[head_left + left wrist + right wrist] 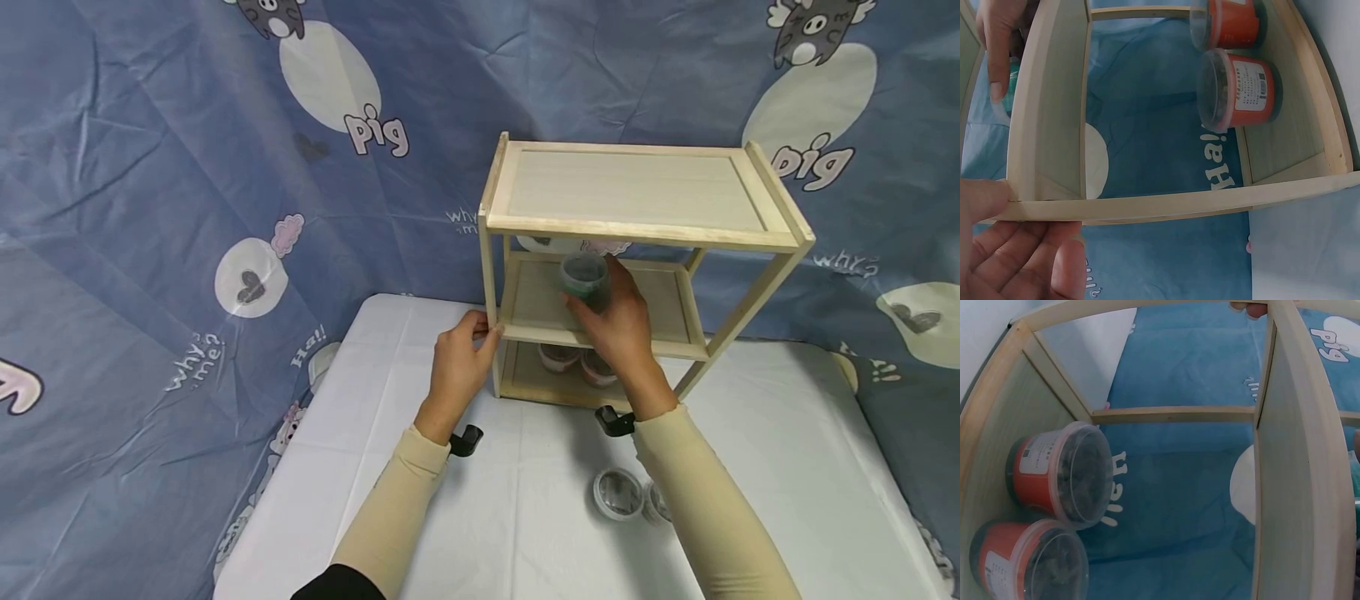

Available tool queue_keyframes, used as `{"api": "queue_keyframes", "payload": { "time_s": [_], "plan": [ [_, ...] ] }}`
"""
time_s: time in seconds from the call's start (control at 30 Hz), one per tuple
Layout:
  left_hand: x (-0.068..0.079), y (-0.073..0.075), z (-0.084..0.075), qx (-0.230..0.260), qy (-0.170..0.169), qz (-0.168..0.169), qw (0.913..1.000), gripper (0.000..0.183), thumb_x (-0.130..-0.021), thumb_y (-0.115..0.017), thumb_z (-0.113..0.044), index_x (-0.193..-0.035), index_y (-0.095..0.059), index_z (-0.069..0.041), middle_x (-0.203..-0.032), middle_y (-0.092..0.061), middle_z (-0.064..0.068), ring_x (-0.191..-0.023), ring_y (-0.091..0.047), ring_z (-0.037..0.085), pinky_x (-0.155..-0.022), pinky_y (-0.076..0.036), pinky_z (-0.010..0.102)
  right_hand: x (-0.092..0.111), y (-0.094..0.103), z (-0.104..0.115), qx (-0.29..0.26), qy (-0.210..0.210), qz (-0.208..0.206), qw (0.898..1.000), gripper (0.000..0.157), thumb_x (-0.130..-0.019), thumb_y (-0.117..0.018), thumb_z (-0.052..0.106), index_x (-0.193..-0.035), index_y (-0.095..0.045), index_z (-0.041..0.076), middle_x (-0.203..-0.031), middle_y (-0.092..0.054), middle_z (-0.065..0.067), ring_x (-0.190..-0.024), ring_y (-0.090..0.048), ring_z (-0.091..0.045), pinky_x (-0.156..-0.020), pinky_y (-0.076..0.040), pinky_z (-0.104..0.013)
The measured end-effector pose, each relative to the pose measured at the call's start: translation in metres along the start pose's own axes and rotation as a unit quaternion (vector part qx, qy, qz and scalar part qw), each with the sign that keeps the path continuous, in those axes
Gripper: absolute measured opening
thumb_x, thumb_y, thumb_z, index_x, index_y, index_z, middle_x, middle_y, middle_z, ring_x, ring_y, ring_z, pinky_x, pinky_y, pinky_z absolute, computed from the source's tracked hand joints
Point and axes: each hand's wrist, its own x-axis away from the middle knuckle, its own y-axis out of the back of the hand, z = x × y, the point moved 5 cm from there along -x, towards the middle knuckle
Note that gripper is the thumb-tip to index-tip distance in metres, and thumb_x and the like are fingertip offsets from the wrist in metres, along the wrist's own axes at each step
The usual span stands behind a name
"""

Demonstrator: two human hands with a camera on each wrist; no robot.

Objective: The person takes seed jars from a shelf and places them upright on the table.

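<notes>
Below, white tablecloth (525,525); behind, blue pig-print curtain (172,158); left fingers (1025,256) pinch wooden rack (630,187), right fingers (624,282) grip green tub (587,279)

- Tub (587,283): small, round, see-through top, green lower down. Roughly upright, top facing up. Gripped in right hand (626,325), above middle shelf (534,292) near its centre; can't tell if base touches.
- Rack (637,190): pale wood, three tiers, raised edges, slim posts. Standing upright on white cloth (375,383). Left hand (459,360) pinches front left post (487,279).
</notes>
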Motion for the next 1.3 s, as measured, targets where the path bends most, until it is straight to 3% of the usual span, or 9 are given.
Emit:
{"api": "queue_keyframes", "payload": {
  "time_s": [0.47,0.67,1.07,1.3],
  "plan": [
    [-0.0010,-0.0002,-0.0008,0.007,-0.007,0.003,0.9999,0.019,-0.102,-0.072,-0.024,-0.111,-0.072,-0.007,-0.104,-0.078,0.009,-0.098,-0.075,0.023,-0.083,-0.060,0.044,-0.0040,-0.0032,-0.0039,-0.019,-0.037,0.016,0.999,0.079,-0.096,-0.078,0.032,-0.156,-0.040,-0.003,-0.151,-0.049,-0.027,-0.138,-0.049,-0.046,-0.111,-0.041,-0.060],
    [-0.0001,-0.0001,0.0005,0.001,0.005,0.004,1.0000,0.018,-0.102,-0.072,-0.023,-0.110,-0.073,-0.007,-0.104,-0.078,0.009,-0.098,-0.075,0.023,-0.084,-0.060,0.044,-0.0037,-0.0046,-0.0058,-0.025,-0.050,0.011,0.998,0.079,-0.095,-0.079,0.031,-0.155,-0.041,-0.002,-0.149,-0.051,-0.028,-0.138,-0.050,-0.045,-0.111,-0.041,-0.059],
    [-0.0012,-0.0009,0.0003,0.002,0.005,0.003,1.0000,0.018,-0.101,-0.073,-0.023,-0.110,-0.073,-0.007,-0.105,-0.078,0.008,-0.098,-0.075,0.023,-0.084,-0.060,0.045,-0.0023,0.0000,-0.0057,-0.088,-0.035,0.003,0.996,0.077,-0.092,-0.082,0.020,-0.154,-0.041,0.000,-0.150,-0.049,-0.026,-0.143,-0.046,-0.040,-0.116,-0.039,-0.051],
    [-0.0002,-0.0011,0.0004,0.003,0.002,-0.001,1.0000,0.018,-0.101,-0.073,-0.023,-0.109,-0.073,-0.007,-0.104,-0.078,0.008,-0.097,-0.076,0.023,-0.083,-0.060,0.045,-0.0010,0.0024,-0.0049,-0.090,-0.038,0.009,0.995,0.078,-0.091,-0.082,0.020,-0.155,-0.040,0.001,-0.151,-0.048,-0.025,-0.144,-0.045,-0.038,-0.117,-0.039,-0.049]
  ]
}}
